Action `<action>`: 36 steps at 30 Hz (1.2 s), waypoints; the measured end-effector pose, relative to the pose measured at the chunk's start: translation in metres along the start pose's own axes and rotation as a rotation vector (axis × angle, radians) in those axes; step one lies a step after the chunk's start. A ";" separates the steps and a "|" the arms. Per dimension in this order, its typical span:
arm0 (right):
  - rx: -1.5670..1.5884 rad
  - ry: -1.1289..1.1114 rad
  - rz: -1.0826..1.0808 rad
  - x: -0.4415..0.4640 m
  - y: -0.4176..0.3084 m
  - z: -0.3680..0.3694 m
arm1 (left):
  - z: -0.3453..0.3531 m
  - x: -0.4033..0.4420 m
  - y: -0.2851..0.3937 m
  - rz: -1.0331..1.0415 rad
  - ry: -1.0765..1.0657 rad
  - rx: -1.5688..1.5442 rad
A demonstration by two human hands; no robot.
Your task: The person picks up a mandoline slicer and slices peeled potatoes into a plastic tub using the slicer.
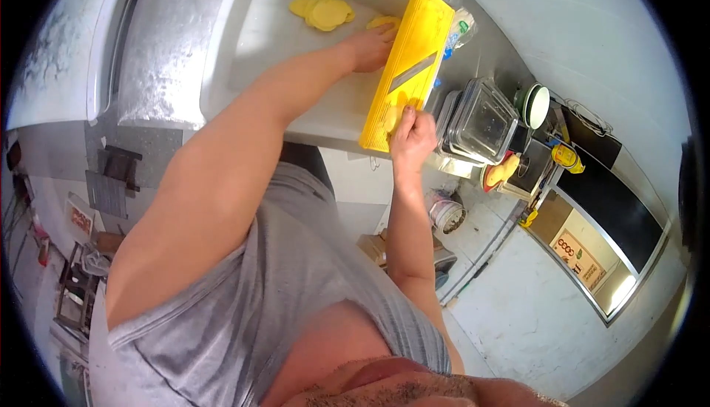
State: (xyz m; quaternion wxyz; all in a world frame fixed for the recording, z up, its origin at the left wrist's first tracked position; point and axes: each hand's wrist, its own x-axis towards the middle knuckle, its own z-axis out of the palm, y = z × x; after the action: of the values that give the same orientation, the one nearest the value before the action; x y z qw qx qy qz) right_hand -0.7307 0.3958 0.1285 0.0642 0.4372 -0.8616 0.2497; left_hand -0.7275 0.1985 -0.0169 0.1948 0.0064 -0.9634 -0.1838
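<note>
While my right hand [414, 137], seen remotely, clasps the near end of the yellow slicer [420, 37], left hand [368, 49] by yellow slices [381, 20], fingers partly hidden, grip I cannot tell, slicer slanting over the white basin [270, 45], clear containers [484, 121] beside.

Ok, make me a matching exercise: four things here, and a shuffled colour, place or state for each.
1. Slicer
2. Clear containers
3. Round slices
4. Shirt

A. Stacked beside the white basin
B. Grey
C. Yellow, with a slanted blade
D. Lying on the basin's floor

Pairs: 1-C, 2-A, 3-D, 4-B
</note>
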 end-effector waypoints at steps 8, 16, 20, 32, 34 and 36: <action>0.047 -0.032 -0.036 -0.004 0.013 0.002 | -0.020 0.046 -0.004 -0.218 -0.243 -0.195; 0.064 -0.039 0.023 -0.005 0.017 0.005 | -0.016 -0.017 -0.021 -0.095 -0.312 0.260; 0.067 -0.032 0.031 -0.004 0.016 0.005 | -0.045 -0.046 -0.031 -0.155 -0.235 0.227; 0.155 0.054 0.019 -0.004 0.014 0.006 | -0.075 -0.040 -0.063 -0.713 -0.016 0.006; 0.162 0.068 0.009 -0.004 0.013 0.006 | -0.060 -0.030 -0.053 -0.694 0.008 0.099; 0.179 0.080 -0.006 -0.004 0.013 0.005 | -0.046 -0.030 -0.051 -0.702 0.065 0.101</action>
State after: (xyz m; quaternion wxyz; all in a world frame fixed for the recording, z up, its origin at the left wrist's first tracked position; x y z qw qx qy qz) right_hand -0.7381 0.4025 0.1178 0.0600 0.4333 -0.8313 0.3429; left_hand -0.6855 0.1369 -0.0065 0.1500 0.3523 -0.9037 -0.1915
